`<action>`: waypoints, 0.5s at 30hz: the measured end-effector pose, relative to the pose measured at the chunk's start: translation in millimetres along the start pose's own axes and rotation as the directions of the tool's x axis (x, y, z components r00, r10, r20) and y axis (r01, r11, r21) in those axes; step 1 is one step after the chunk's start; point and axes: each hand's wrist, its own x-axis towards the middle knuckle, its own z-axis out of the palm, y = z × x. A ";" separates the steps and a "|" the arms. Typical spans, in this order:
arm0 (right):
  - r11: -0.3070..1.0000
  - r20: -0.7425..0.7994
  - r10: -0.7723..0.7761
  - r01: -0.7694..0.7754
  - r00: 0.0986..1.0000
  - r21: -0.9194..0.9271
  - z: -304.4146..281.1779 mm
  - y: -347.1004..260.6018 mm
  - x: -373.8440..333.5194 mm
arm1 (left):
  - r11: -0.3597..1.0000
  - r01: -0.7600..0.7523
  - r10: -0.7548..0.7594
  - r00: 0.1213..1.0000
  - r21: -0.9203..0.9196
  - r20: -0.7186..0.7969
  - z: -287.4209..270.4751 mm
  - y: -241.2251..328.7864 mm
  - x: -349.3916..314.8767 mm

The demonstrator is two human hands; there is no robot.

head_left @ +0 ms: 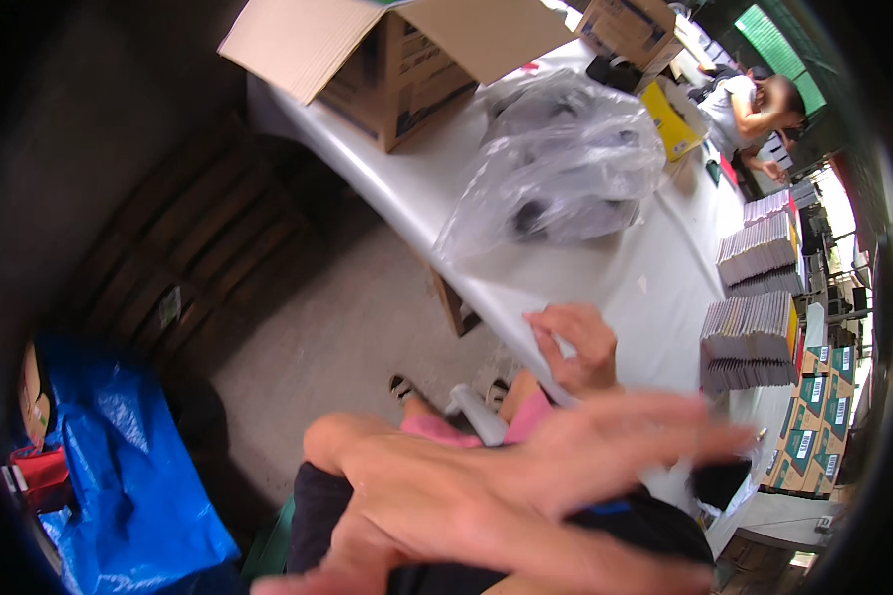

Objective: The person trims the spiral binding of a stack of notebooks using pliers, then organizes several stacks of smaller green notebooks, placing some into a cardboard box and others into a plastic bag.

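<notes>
Close to the camera, my left hand (466, 506) stretches across my lap, smeared by motion. Its fingers look spread, with nothing visible in them. Beyond it, my right hand (575, 347) is raised by the near edge of the white-covered table (655, 288), fingers loosely bent with a gap between them. I see no object in that hand; its forearm is hidden behind the left hand. A crumpled clear plastic bag (566, 169) with dark things inside lies on the table ahead of my right hand.
An open cardboard box (397, 84) stands on the table's far left, a yellow box (670, 119) beyond the bag. Stacked booklets (754, 332) and green-brown cartons (809, 426) line the right. A blue plastic sheet (129, 466) is at lower left; another person (749, 109) sits far right.
</notes>
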 end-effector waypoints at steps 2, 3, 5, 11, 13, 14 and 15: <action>1.000 0.001 -0.011 0.011 1.000 0.011 7.5 -10.8 23.5 | 0.999 -0.034 0.037 0.990 -0.023 0.139 -1.6 16.5 3.8; 1.000 0.003 -0.011 0.011 1.000 0.008 3.6 -17.2 33.4 | 0.997 -0.050 0.060 0.981 -0.060 0.186 -4.8 23.4 8.7; 1.000 -0.023 -0.007 0.007 1.000 0.005 -0.1 -23.1 47.9 | 0.991 -0.086 0.110 0.955 -0.099 0.275 -14.9 34.8 19.5; 0.991 -0.022 0.006 -0.009 1.000 -0.131 -2.8 -11.5 65.4 | 0.979 -0.100 0.166 0.895 -0.176 0.413 -38.7 53.1 27.1; 0.973 -0.066 -0.002 -0.013 0.998 -0.230 -10.5 3.4 65.3 | 0.972 -0.089 0.183 0.866 -0.216 0.465 -45.8 46.8 34.9; 0.971 -0.097 0.106 -0.124 0.990 -0.205 -13.4 9.0 67.6 | 0.967 -0.083 0.194 0.851 -0.240 0.487 -51.8 43.2 39.7; 0.955 -0.126 0.216 -0.236 0.968 -0.178 -17.7 14.6 71.4 | 0.962 -0.079 0.206 0.835 -0.260 0.510 -56.6 36.7 45.6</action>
